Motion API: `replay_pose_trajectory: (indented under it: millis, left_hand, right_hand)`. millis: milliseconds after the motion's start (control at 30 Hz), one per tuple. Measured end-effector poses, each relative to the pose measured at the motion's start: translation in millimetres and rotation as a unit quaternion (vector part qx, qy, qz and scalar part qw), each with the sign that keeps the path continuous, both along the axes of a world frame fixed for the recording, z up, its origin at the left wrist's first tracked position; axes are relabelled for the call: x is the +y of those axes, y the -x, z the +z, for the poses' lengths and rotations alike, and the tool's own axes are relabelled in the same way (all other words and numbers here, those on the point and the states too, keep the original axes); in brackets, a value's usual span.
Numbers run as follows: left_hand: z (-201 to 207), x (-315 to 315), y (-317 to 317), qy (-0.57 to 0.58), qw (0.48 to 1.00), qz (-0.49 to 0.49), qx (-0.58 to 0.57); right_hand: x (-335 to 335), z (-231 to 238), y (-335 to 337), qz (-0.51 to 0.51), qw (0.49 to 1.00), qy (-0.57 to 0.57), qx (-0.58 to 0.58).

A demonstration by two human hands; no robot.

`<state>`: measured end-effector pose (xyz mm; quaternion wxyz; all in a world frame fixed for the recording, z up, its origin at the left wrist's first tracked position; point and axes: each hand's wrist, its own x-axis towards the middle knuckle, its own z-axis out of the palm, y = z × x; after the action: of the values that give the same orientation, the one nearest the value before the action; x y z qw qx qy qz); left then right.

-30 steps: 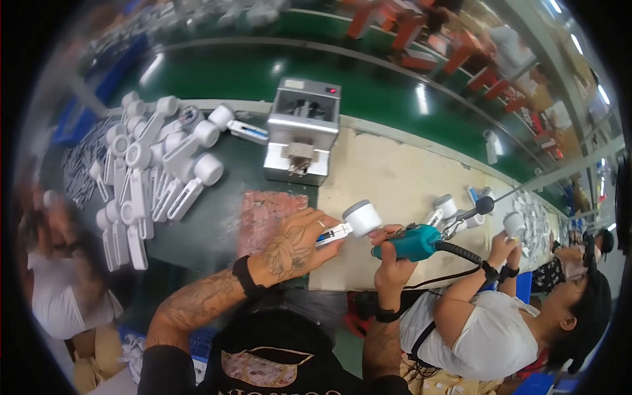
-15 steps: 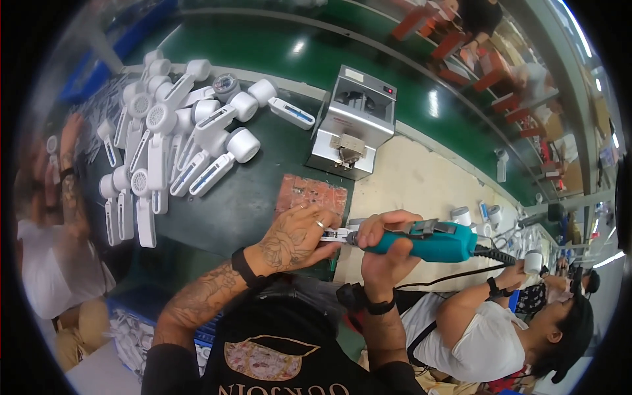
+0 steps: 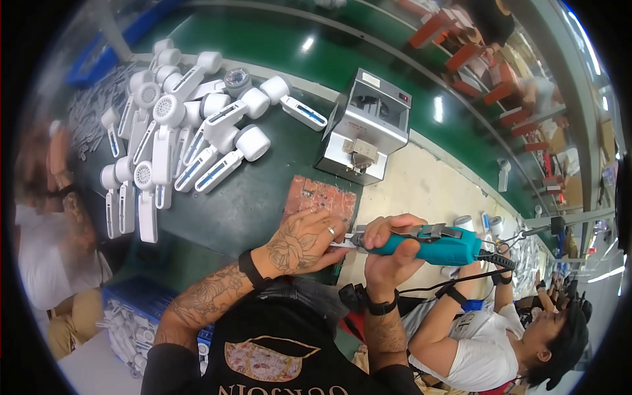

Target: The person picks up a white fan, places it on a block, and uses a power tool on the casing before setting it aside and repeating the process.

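My right hand [image 3: 390, 253] wraps round a teal electric screwdriver [image 3: 438, 246], held nearly level, with its tip pointing left. My left hand [image 3: 299, 245], with a ring on one finger, closes on a narrow white plastic part [image 3: 343, 243]. The screwdriver tip meets the right end of this part; the exact contact is hidden by my fingers. Just beyond my left hand lies a worn reddish pad [image 3: 317, 197] on the dark green mat.
A silver box-shaped machine [image 3: 365, 125] stands behind the pad. White handheld fans [image 3: 236, 153] are heaped at the back left. A blue crate of white parts [image 3: 135, 329] sits at lower left. The screwdriver's black cord [image 3: 438, 285] trails right. Co-workers sit on both sides.
The view has shifted slightly, so the bench things appear farther right. Both hands keep their hold, the screwdriver still against the white part. The co-worker at right has moved their arms.
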<state>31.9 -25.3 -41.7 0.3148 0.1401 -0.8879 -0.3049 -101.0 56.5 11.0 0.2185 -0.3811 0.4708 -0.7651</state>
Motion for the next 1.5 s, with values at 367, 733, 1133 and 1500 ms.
replay_pose_trajectory:
  millis: [367, 733, 1133, 1500]
  left_hand:
    - [1.1, -0.6, 0.7, 0.001, 1.000, -0.003, -0.001]
    - [-1.4, -2.2, 1.4, -0.012, 1.000, -0.023, 0.013]
    - [6.8, -0.3, 2.4, -0.039, 0.999, 0.010, -0.035]
    - [6.0, 0.5, -1.0, -0.040, 0.998, 0.012, -0.037]
  right_hand:
    - [-1.2, 1.3, 0.3, 0.008, 1.000, 0.003, -0.005]
    - [-0.9, -1.8, 2.9, 0.021, 1.000, 0.004, -0.019]
    - [-0.3, -0.7, 1.9, 0.027, 1.000, 0.004, -0.003]
    - [-10.6, 24.5, 8.4, 0.036, 0.998, 0.005, 0.043]
